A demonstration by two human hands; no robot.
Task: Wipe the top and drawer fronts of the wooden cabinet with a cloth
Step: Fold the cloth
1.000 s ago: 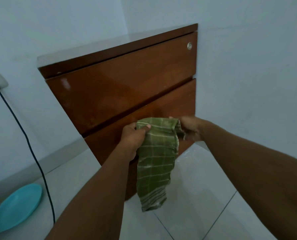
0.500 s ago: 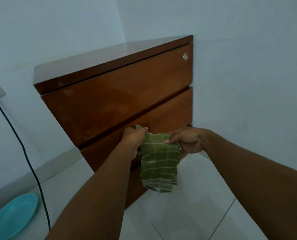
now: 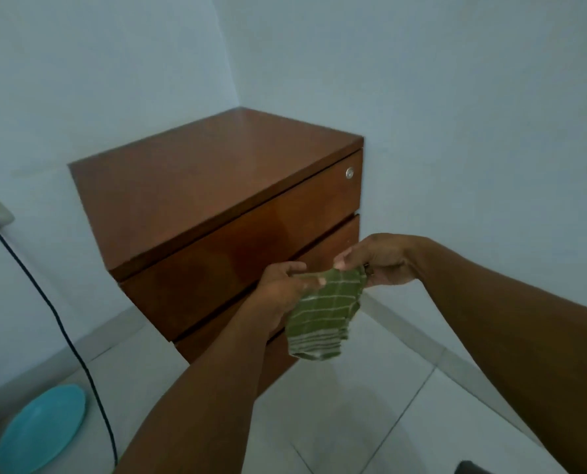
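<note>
A person's left hand (image 3: 282, 289) and right hand (image 3: 379, 260) each pinch the top edge of a folded green cloth with pale checked lines (image 3: 323, 316), which hangs between them in front of the lower drawer fronts of a glossy reddish-brown wooden cabinet (image 3: 217, 186) set in a corner of pale walls. A round turquoise plate (image 3: 40, 429) lies on the white tiled floor (image 3: 371, 405) beside a black power cord (image 3: 63, 323).
</note>
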